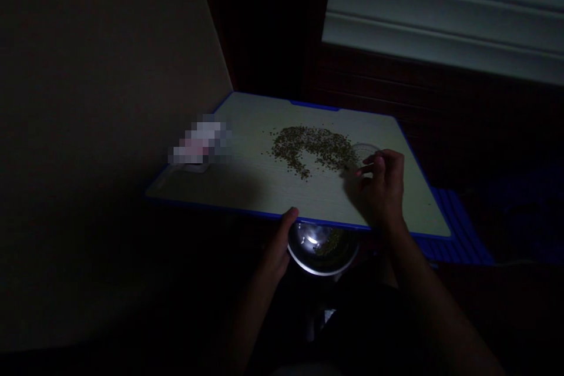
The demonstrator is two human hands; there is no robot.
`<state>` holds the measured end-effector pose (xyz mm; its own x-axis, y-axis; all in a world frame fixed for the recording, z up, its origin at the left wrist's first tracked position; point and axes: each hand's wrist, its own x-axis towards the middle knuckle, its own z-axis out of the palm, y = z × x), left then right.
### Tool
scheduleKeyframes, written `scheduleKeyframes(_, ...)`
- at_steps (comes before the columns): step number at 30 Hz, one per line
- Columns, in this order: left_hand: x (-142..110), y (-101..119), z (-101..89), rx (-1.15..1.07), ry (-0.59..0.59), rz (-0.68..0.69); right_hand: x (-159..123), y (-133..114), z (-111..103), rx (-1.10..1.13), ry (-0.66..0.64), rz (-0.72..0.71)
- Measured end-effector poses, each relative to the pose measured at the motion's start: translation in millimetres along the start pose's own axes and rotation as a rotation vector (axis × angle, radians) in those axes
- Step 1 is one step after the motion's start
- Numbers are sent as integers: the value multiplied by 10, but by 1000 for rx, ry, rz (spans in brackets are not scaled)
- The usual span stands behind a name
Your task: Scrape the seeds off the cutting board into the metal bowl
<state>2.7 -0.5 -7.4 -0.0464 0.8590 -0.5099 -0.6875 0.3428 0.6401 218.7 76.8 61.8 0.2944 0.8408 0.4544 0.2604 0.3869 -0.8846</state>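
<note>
A pale board with a blue rim stretches in front of me, with small greenish-brown seeds or grains scattered over its middle. Over its right side hovers my right hand, fingers bent and apart, next to the grains; I make out nothing in it. A clear round dish lies just behind those fingers, partly covered. My left hand has its thumb over the board's near edge; its other fingers are hidden below. Close beside it, under that edge, is a shiny metal bowl with similar grains inside.
A blurred-out white and pink item rests at the board's left side. A plain wall rises at left, and pale horizontal panels are at the back right. Something blue and striped shows below the board's right edge. The surroundings are very dark.
</note>
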Motion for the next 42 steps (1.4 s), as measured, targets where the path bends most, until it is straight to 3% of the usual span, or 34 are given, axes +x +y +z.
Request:
scheduleKeyframes(4,1,0,0,4,-14,17,132,139,-66,-127,3,-37)
scheduleKeyframes(12,13,-8,-27,17,3,-18,572,149,-280,-444,-190,-197)
scheduleKeyframes(20,27,-22,-58,25,18,-7,998,376,-542,-563,-144,-219)
scheduleKeyframes(29,-6,33,-53,38,40,-29,1398,487,-96,-477,-402,-300)
scheduleKeyframes(33,-21,38,-57,38,52,-20,1385,521,-56,-462,-455,-312)
scheduleKeyframes(42,12,14,-63,33,68,9,1069,521,-278,-455,-468,-271)
